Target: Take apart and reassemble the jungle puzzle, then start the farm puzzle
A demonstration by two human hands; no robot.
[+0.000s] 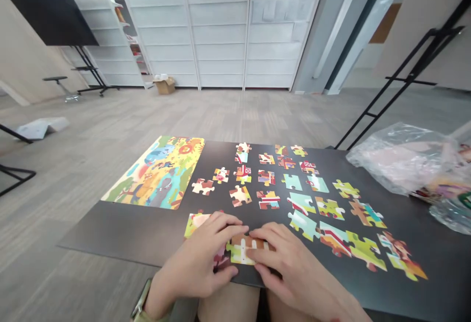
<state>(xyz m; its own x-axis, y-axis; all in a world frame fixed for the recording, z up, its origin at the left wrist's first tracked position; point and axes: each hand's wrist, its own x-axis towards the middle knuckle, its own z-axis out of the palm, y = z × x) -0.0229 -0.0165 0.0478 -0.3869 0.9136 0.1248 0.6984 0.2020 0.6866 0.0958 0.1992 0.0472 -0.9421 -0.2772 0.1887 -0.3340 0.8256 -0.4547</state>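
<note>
Close to the table's near edge, my right hand (289,258) grips a puzzle piece (241,249) with a white fence on brown and green. My left hand (206,251) curls over pink and green puzzle pieces (191,224) just to the left, its fingertips meeting the fence piece's upper side. Much of what lies beneath the left palm is hidden. Whether the fence piece is locked into its neighbour I cannot tell. Several loose pieces lie beyond and to the right, among them a cow piece (221,175) and a red barn piece (243,173).
A colourful animal picture board (158,172) lies at the table's left. Clear plastic bags (401,158) sit on the right edge of the black table (121,231). A black metal stand (401,84) rises behind them. White shelves (221,33) line the far wall.
</note>
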